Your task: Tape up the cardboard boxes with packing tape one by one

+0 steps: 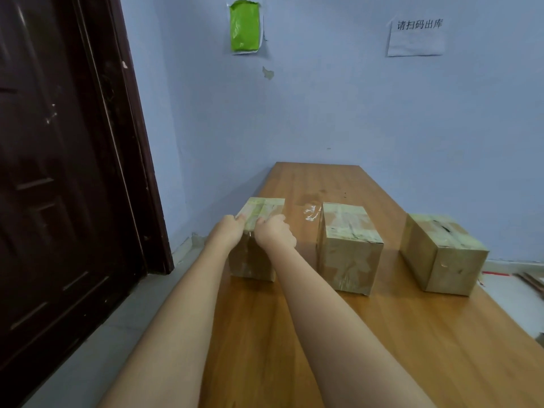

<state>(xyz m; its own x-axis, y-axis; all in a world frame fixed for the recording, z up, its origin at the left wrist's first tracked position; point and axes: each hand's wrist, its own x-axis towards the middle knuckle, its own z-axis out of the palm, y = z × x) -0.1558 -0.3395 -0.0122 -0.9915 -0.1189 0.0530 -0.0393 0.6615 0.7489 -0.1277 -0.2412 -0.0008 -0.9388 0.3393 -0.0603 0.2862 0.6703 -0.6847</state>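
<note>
The left box (259,231), brown cardboard under shiny tape, stood at the counter (353,334) edge beside two taped boxes. The left hand (231,229) and right hand (273,234), fingers curled, gripped its top near edge

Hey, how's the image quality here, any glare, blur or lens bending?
Head view: wide-angle bending bows the door; soft even light, faint shadows beside the boxes; glare on the loose tape and wooden table; left hand, right hand and left box slightly soft.
</note>
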